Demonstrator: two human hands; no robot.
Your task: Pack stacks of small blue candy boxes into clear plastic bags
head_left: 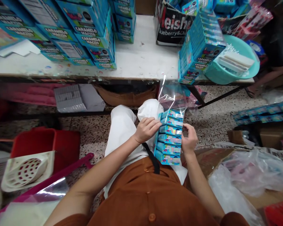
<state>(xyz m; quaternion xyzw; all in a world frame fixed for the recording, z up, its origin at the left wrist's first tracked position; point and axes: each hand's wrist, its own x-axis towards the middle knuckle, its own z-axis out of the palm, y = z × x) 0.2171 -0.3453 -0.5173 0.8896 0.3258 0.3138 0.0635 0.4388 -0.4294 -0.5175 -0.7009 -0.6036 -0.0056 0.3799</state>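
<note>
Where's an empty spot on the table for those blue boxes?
The bagged blue boxes would fit on the bare white tabletop in the middle, between the big Caramelo Macizo stack on the left and the leaning stack beside the teal basin. Both table ends are crowded, and the floor by the plastic bags too.

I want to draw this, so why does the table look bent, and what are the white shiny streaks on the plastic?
Head view: the wide lens bows the table edge and stretches the corners; light glares in white streaks off the clear bag above the blue boxes held by the left hand and right hand; the far left looks soft, the middle sharp.
</note>
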